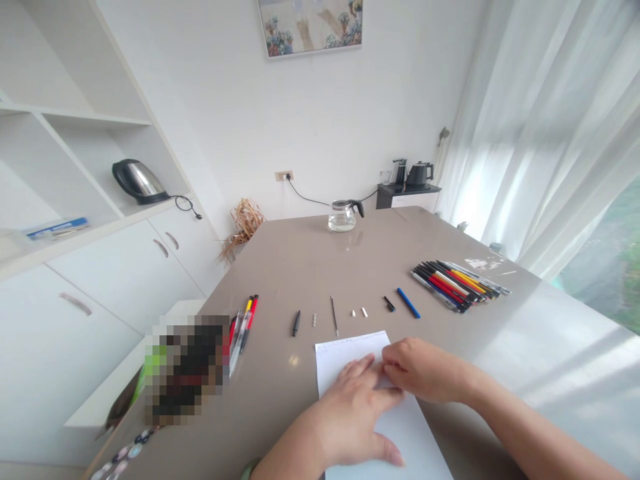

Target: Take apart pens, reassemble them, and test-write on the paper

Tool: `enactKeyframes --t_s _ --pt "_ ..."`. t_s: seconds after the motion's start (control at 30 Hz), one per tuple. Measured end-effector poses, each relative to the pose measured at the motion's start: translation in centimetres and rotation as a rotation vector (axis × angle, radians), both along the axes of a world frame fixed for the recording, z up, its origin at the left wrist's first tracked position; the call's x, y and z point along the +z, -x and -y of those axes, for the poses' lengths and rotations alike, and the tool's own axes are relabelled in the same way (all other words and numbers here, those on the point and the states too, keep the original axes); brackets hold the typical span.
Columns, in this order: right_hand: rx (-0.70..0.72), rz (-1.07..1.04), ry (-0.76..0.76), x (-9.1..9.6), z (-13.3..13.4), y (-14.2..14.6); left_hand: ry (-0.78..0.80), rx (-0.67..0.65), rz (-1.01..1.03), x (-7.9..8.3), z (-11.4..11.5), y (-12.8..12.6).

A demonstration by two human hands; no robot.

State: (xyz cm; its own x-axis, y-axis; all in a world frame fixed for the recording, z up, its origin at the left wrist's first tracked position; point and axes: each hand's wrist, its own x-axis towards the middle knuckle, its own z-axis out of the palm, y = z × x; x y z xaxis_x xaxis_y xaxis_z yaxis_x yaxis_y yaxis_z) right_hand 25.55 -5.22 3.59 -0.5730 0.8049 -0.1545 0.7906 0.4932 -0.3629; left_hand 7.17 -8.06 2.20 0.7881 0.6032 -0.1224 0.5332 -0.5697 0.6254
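Observation:
A sheet of white paper lies at the table's near edge, with a line of faint writing along its top. My left hand rests flat on it, fingers spread and thumb stretched out. At the paper's right side my right hand is closed, its fingers curled in beside the left fingertips; whatever they hold is hidden. Beyond the paper lie a short black pen part, a small spring, a thin refill, two small white pieces, a black pen cap and a blue pen barrel.
Many pens lie bundled at the right; several more pens are at the left beside a pixelated patch. A glass pot stands near the far edge. Beads lie at the near left.

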Motion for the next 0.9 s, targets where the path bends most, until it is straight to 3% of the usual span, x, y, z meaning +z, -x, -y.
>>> enactKeyframes --t_s 0.33,0.5,0.67,0.77,0.9 --pt "-0.027 0.016 0.013 -0.5 -0.5 -0.2 -0.012 0.004 -0.011 0.2 0.0 -0.2" --pt "-0.007 -0.062 0.099 -0.7 -0.8 -0.7 -0.007 0.04 -0.031 0.0 0.1 -0.2" --pt "-0.017 -0.152 0.161 -0.7 -1.0 -0.9 -0.113 0.119 -0.004 1.2 0.1 -0.1" --pt "-0.201 -0.283 0.125 -0.5 -1.8 -1.6 -0.112 0.171 -0.067 1.9 0.0 0.4" --pt "-0.721 -0.316 -0.202 -0.8 -4.0 -4.1 0.013 0.184 -0.171 2.3 -0.2 0.8"
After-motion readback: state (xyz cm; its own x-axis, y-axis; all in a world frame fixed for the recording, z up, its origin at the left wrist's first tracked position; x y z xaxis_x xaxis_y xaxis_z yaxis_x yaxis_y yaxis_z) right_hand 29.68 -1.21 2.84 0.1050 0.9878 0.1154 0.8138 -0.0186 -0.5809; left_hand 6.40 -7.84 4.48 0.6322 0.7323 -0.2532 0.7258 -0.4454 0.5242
